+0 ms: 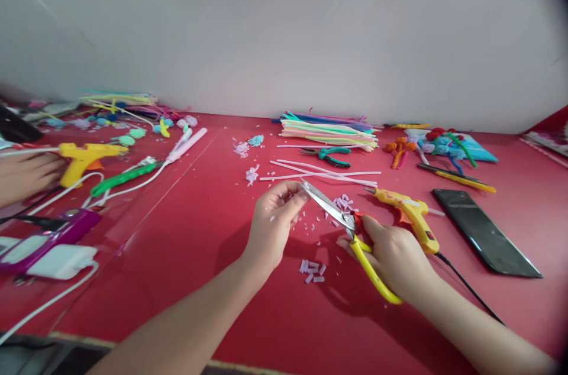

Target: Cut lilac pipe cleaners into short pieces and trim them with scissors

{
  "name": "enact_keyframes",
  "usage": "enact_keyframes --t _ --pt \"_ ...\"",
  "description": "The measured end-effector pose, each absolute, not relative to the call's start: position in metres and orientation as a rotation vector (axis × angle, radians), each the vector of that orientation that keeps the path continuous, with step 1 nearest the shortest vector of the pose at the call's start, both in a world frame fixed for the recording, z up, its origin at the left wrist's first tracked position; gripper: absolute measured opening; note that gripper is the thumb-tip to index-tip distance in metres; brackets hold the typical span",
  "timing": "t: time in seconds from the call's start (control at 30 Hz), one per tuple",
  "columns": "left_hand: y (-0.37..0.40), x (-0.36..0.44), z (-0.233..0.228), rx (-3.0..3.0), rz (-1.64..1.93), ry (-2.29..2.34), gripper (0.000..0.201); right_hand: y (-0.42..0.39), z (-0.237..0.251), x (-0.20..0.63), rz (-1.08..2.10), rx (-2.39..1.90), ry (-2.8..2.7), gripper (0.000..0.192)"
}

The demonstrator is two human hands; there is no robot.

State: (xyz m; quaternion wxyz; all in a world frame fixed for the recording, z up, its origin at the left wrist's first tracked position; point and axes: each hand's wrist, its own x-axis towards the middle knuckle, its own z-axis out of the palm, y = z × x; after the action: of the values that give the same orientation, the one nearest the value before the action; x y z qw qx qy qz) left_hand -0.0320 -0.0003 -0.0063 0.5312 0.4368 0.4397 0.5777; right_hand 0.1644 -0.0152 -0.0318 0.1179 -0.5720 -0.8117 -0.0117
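Seemingly unbranded scissors [350, 232], right hand [393, 256]

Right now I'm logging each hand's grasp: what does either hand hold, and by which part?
The right hand holds the scissors by their yellow handles. The left hand pinches something at the blade tip, too small to identify.

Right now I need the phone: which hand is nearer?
Right. The right hand, holding scissors, is just left of the phone; the left hand is farther left.
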Motion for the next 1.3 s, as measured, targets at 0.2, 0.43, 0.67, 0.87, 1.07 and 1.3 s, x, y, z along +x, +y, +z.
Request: enact_keyframes --t 0.2,0.43,0.67,0.87,1.07,1.3 --pt "-0.001 -0.030 -0.004 1.008 1.394 1.036 0.013 -0.016 -0.031 0.165 -0.042 -1.665 -2.396 0.036" --pt "-0.001 -0.031 -0.005 1.007 1.405 1.022 0.012 -0.016 -0.033 0.166 -0.075 -1.673 -2.414 0.035" --pt "-0.001 -0.031 -0.006 1.012 1.405 1.030 0.013 -0.015 -0.033 0.166 -0.031 -1.684 -2.407 0.035" --pt "-0.002 -0.028 -0.006 0.977 1.307 1.025 0.015 -0.012 -0.024 0.163 0.113 -1.760 -2.253 0.035" --pt "-0.002 -0.025 -0.009 1.008 1.024 0.983 0.018 -0.010 -0.021 0.159 0.369 -1.717 -2.158 0.027" --pt "-0.008 -0.018 -0.010 1.313 0.772 0.950 0.018 -0.017 -0.007 0.153 1.043 -1.513 -1.794 0.018"
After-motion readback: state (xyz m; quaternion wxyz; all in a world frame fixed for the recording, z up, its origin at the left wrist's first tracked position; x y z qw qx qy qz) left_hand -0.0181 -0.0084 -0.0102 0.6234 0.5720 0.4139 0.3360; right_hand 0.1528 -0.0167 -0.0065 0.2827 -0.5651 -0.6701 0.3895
